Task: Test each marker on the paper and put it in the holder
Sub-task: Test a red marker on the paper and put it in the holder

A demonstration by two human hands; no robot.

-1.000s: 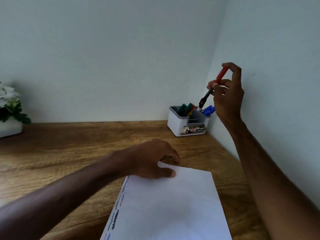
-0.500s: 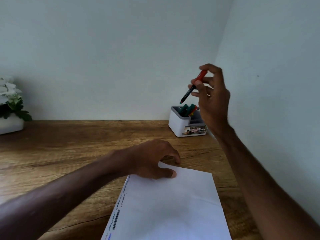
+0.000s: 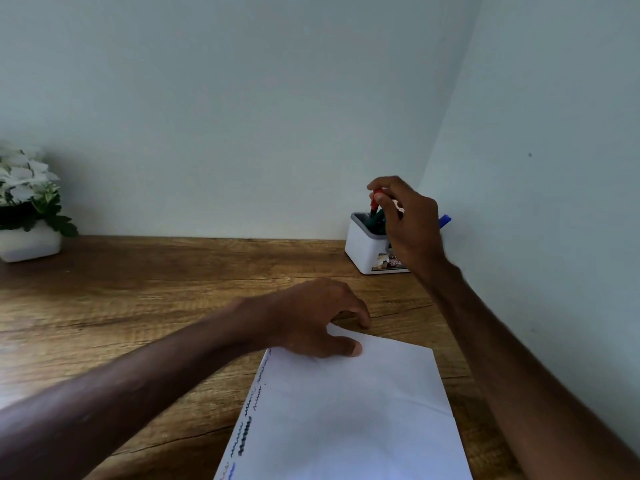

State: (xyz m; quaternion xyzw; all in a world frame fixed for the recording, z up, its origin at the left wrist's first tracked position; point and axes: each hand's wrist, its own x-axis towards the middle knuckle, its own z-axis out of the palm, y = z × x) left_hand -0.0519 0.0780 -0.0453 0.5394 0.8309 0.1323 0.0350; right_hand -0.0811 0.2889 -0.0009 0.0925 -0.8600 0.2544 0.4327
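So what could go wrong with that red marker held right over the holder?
The red marker, pinched in the right hand, points into the holder, where green markers already stand; it could jam against them or the rim. The holder looks light, so a hard push might shove or tip it.

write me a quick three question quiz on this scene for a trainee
1. True or false: the right hand pinches the red marker at the mouth of the holder.
2. What does the left hand rest on? A the red marker; B the paper; C the holder.
3. Fill in: the test squiggles run down the paper's ___ edge.
Key: 1 true; 2 B; 3 left.
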